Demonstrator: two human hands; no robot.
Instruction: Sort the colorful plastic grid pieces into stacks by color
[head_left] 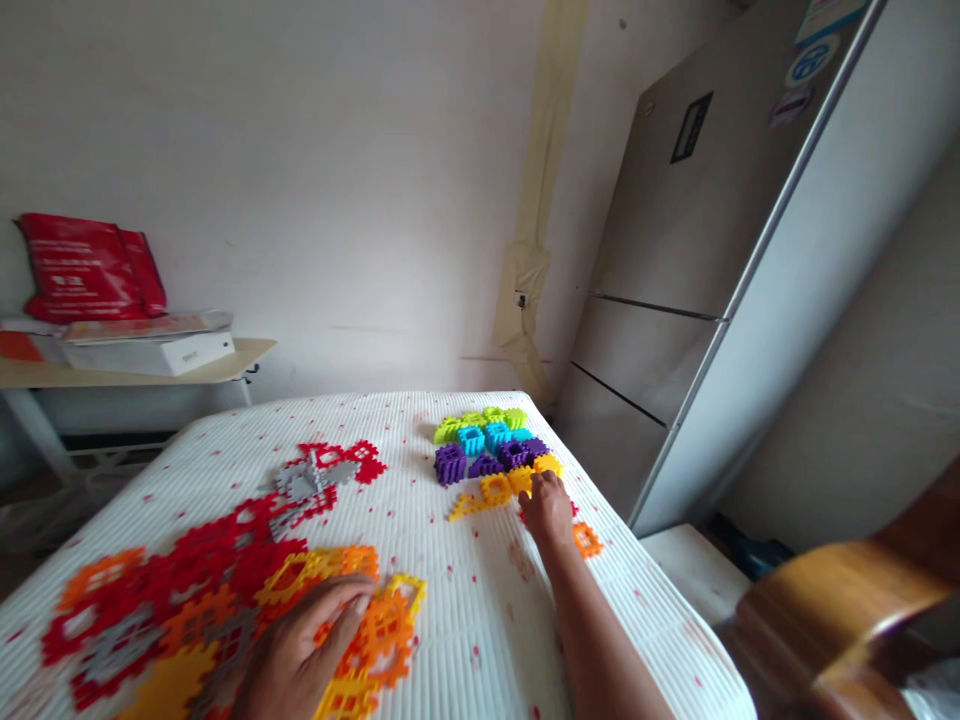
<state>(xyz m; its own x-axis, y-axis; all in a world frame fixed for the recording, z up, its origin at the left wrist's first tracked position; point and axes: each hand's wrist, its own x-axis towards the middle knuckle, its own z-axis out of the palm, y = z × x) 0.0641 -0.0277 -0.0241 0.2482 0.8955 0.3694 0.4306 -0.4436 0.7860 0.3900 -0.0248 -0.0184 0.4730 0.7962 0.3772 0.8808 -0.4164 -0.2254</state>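
Note:
My left hand (304,640) lies over a spread of toothed plastic building pieces at the near left, its fingers loosely stretched. Orange shows in the gap beside its thumb. Orange pieces (388,625) and a yellow frame piece (409,590) lie by its fingertips. Farther right, my right hand (550,508) bends its fingers down onto the end of a row of yellow building blocks (495,490); its fingertips are partly hidden. Bits of red show either side of this hand. Behind it stand purple blocks (451,464), cyan blocks (471,440) and lime-green pieces (472,420).
Red pieces (217,550) and grey pieces (300,480) spread across the table's (450,620) left side. An orange block (587,540) sits near its right edge. Beyond are a fridge (660,230), a wooden chair (847,600), and a side table (247,355) holding a red bag (82,270).

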